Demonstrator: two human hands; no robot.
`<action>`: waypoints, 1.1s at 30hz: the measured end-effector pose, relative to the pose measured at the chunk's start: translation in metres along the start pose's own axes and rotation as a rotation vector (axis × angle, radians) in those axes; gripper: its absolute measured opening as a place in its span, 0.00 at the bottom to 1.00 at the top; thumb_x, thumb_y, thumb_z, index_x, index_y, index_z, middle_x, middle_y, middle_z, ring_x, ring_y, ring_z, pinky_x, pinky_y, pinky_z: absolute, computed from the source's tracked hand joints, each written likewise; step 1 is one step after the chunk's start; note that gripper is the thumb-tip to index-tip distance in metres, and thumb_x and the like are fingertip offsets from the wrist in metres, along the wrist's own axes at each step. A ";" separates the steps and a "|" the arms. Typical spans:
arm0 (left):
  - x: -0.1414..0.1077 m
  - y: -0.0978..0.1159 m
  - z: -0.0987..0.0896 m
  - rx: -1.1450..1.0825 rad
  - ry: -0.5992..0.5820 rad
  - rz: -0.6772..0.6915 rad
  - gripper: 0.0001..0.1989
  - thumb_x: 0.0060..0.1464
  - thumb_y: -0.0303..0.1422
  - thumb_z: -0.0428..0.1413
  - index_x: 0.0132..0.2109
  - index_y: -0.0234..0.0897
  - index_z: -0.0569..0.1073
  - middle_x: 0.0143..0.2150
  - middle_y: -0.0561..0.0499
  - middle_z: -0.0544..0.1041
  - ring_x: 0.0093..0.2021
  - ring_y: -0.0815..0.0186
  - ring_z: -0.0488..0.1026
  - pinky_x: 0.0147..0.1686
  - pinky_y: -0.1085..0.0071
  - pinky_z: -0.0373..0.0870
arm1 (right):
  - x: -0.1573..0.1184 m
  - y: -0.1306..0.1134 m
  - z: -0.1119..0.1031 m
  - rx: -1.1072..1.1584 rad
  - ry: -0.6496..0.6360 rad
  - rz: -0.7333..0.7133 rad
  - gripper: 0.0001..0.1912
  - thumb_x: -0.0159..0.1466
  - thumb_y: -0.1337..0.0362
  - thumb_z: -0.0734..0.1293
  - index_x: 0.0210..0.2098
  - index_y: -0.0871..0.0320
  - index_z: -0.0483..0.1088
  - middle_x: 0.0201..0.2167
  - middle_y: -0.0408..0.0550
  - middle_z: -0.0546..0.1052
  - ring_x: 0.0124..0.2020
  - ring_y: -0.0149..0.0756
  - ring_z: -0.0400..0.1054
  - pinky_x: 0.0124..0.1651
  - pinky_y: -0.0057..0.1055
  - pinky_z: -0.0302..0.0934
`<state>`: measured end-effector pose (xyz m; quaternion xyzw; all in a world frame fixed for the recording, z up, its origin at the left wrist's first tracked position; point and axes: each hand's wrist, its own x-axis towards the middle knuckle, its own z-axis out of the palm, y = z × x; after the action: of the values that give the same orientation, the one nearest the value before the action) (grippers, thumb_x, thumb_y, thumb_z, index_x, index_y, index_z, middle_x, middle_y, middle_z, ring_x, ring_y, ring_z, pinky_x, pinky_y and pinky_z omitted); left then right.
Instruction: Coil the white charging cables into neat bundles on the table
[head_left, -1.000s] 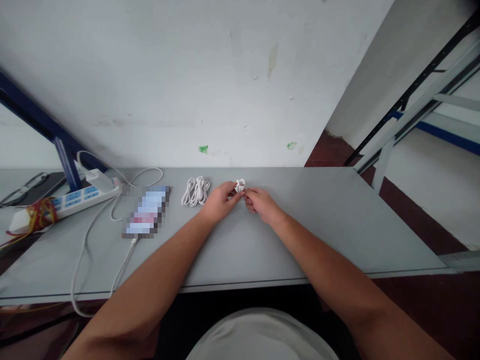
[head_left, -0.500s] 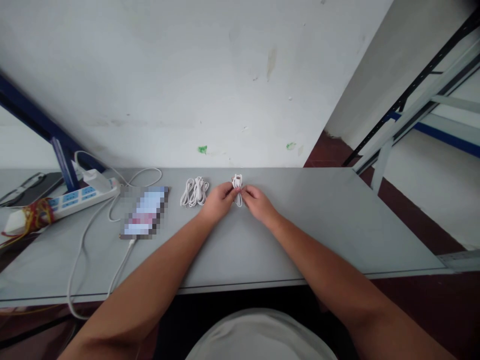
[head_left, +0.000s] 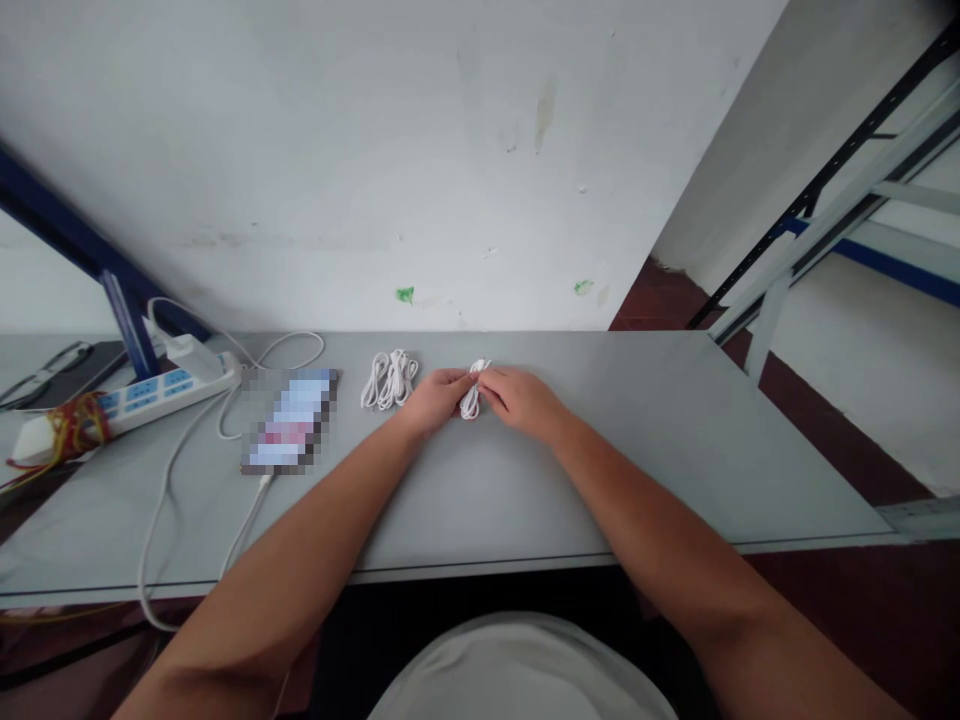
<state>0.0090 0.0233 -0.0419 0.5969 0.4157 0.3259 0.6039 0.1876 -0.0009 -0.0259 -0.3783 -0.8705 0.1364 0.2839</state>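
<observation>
The left hand (head_left: 429,400) and the right hand (head_left: 523,398) are close together, and both are narrow, not wide: their fingers hold a small white cable bundle (head_left: 471,403) from its two sides. The bundle is doubled in long loops, and its lower loop shows under the fingers. It is near the front of the hands, over the grey table (head_left: 600,470), but I cannot tell if it touches the table. Just left of the bundle lies a white cable coil (head_left: 388,381), which no hand touches. Farther left of the bundle is a phone (head_left: 291,422), its screen pixelated, with a white cable (head_left: 247,530) going from its lower end. Beyond the phone, also left of the bundle, is a power strip (head_left: 169,392) with a white charger (head_left: 191,352) plugged in, and at the far left are red and yellow rubber bands (head_left: 75,428). Behind the bundle stands a marked white wall (head_left: 375,150), and far to its right is a metal shelf frame (head_left: 847,190).
</observation>
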 end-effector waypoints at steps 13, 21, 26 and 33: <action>-0.009 0.012 -0.003 0.000 -0.160 0.001 0.15 0.54 0.43 0.57 0.38 0.34 0.73 0.34 0.49 0.74 0.29 0.69 0.72 0.29 0.71 0.71 | 0.001 0.007 -0.006 -0.150 0.036 0.017 0.11 0.70 0.65 0.54 0.34 0.57 0.65 0.33 0.47 0.72 0.32 0.35 0.61 0.35 0.31 0.47; -0.010 0.009 0.004 0.465 0.033 0.190 0.11 0.60 0.37 0.46 0.40 0.37 0.70 0.23 0.55 0.69 0.23 0.69 0.67 0.27 0.72 0.65 | 0.002 0.008 0.000 -0.130 0.106 0.088 0.09 0.69 0.64 0.57 0.35 0.57 0.66 0.33 0.48 0.73 0.33 0.35 0.62 0.35 0.31 0.47; -0.016 0.018 0.008 0.621 0.083 0.293 0.14 0.63 0.36 0.44 0.47 0.38 0.71 0.22 0.56 0.68 0.25 0.67 0.67 0.31 0.71 0.65 | 0.002 0.001 0.006 -0.059 0.176 0.171 0.08 0.66 0.65 0.58 0.31 0.56 0.64 0.29 0.46 0.71 0.29 0.34 0.59 0.32 0.30 0.47; -0.011 0.016 0.010 0.677 0.094 0.375 0.17 0.62 0.34 0.46 0.53 0.37 0.70 0.34 0.49 0.76 0.42 0.60 0.74 0.46 0.65 0.68 | 0.003 0.000 0.005 -0.064 0.223 0.129 0.08 0.65 0.68 0.58 0.28 0.56 0.62 0.29 0.46 0.70 0.29 0.34 0.59 0.34 0.30 0.49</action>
<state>0.0148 0.0096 -0.0254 0.8125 0.4108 0.3019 0.2829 0.1829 0.0011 -0.0283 -0.4551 -0.8114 0.0835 0.3572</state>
